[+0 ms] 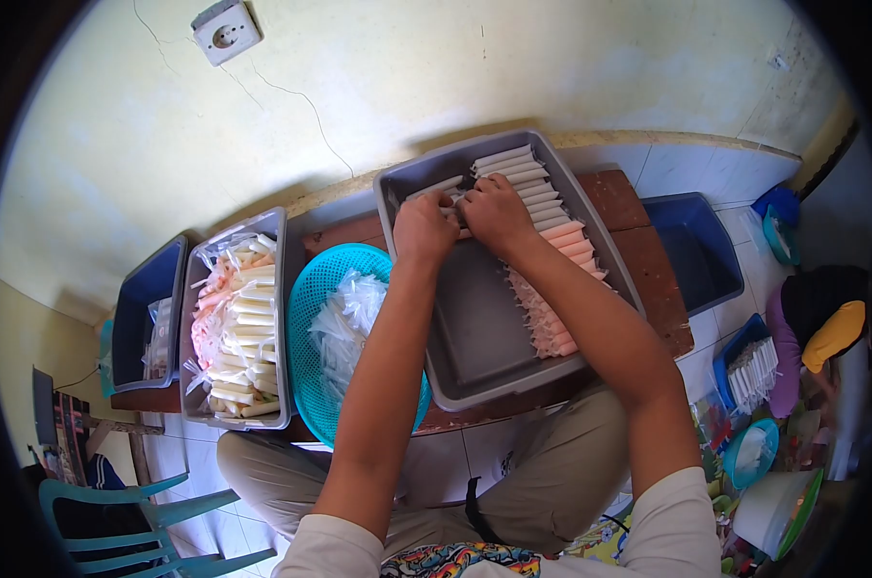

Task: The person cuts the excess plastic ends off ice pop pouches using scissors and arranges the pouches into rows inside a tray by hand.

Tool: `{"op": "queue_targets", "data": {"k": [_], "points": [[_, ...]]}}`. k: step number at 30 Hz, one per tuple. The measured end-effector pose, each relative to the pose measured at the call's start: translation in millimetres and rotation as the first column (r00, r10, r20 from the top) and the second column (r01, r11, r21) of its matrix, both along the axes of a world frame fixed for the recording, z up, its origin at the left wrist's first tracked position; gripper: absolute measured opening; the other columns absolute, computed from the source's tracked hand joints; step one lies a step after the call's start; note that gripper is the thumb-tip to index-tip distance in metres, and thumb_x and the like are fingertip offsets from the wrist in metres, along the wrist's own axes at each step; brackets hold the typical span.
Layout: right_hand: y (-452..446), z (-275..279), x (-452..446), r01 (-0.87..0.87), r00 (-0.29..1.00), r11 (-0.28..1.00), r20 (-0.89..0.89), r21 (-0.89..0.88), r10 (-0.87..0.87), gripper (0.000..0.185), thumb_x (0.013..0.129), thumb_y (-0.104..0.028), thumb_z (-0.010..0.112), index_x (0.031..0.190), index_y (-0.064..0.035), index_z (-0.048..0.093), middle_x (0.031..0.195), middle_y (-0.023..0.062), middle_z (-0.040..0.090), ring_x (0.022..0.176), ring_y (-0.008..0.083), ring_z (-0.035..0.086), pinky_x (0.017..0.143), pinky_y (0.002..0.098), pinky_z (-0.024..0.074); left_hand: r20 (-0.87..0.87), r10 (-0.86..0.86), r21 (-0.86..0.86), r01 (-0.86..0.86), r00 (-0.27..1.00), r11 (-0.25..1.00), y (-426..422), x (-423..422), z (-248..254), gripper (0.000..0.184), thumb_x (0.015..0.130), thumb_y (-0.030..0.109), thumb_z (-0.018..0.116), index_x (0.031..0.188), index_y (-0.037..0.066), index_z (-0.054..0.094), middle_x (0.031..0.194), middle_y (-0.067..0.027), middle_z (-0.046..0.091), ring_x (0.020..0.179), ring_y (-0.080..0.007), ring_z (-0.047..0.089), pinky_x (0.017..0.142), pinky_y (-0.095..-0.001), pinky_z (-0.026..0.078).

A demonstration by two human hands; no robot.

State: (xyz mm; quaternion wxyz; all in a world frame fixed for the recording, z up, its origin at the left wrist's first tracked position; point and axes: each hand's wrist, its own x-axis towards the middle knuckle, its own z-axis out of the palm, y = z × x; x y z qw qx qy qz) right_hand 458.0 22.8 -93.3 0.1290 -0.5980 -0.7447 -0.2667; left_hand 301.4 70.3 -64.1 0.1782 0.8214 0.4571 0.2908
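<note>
Both my hands are over the far part of a grey plastic tub (475, 371) on a wooden bench. My left hand (426, 226) is closed, its fingers curled at the tub's far left, close to some pale stick-shaped packets (443, 187). Almost touching it, my right hand (496, 214) is closed too, fingertips pointing down. What the fingers pinch is hidden. Right of my hands lies a neat row of greyish-white filled plastic tubes (542, 200). Nearer to me, the row continues with pink tubes (554, 328) with twisted ends.
A turquoise basket (306, 371) holds clear plastic bags (344, 318). Left of it, another grey tub (284, 337) is heaped with cream and pink tubes (253, 318). Dark blue tubs (691, 252) stand at both sides. At the right, a person (812, 308) is near a blue container of white tubes (752, 374).
</note>
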Motion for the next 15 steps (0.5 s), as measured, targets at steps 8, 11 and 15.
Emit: {"op": "queue_targets", "data": {"k": [8, 11, 15], "points": [[-14, 26, -5, -0.057, 0.941, 0.996, -0.330, 0.072, 0.078, 0.020, 0.095, -0.028, 0.069, 0.097, -0.0092, 0.076, 0.093, 0.0081, 0.076, 0.102, 0.0281, 0.070, 0.099, 0.0451, 0.0502, 0.321, 0.047, -0.015, -0.044, 0.946, 0.999, 2, 0, 7, 0.036, 0.083, 0.017, 0.085, 0.116, 0.006, 0.077, 0.104, -0.0146, 0.081, 0.094, -0.0268, 0.079, 0.087, -0.0380, 0.061], [-21, 37, -11, -0.040, 0.878, 0.994, -0.471, 0.097, 0.082, 0.029, 0.099, -0.035, 0.069, 0.092, -0.0070, 0.075, 0.089, 0.0110, 0.075, 0.091, 0.0337, 0.072, 0.086, 0.0481, 0.0542, 0.478, 0.044, -0.078, -0.007, 0.877, 0.997, -1, 0, 12, 0.038, 0.085, 0.017, 0.088, 0.118, 0.003, 0.076, 0.104, -0.0112, 0.081, 0.094, -0.0187, 0.077, 0.085, -0.0339, 0.060], [-31, 48, -18, -0.056, 0.701, 0.998, -0.710, 0.036, 0.065, 0.028, 0.098, -0.032, 0.073, 0.099, -0.0040, 0.075, 0.087, 0.0137, 0.076, 0.082, 0.0364, 0.073, 0.076, 0.0485, 0.0555, 0.767, 0.014, -0.214, 0.235, 0.642, 0.948, -9, -3, 18, 0.031, 0.090, 0.010, 0.086, 0.117, -0.001, 0.076, 0.103, -0.0106, 0.082, 0.095, -0.0156, 0.077, 0.085, -0.0299, 0.061]]}}
